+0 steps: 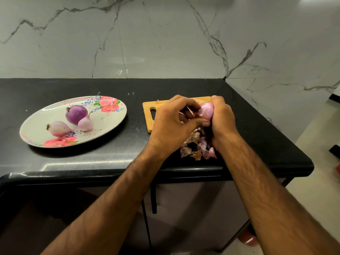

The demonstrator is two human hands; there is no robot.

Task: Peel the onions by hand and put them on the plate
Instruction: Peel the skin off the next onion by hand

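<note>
A pale purple onion point(207, 111) is held above the wooden cutting board point(149, 115). My right hand point(221, 120) grips it from the right side. My left hand point(173, 124) pinches a strip of loose skin on the onion's left side with thumb and fingers. On the left stands a white plate with pink roses point(110, 122). It holds three peeled onions: a dark purple round one point(76, 114), a small pale one point(85, 123) and a long pale one point(58, 128).
A heap of dry onion skins point(197, 146) lies on the black counter point(128, 144) under my hands, near the front edge. The marble wall rises behind. The counter ends at the right, with floor below.
</note>
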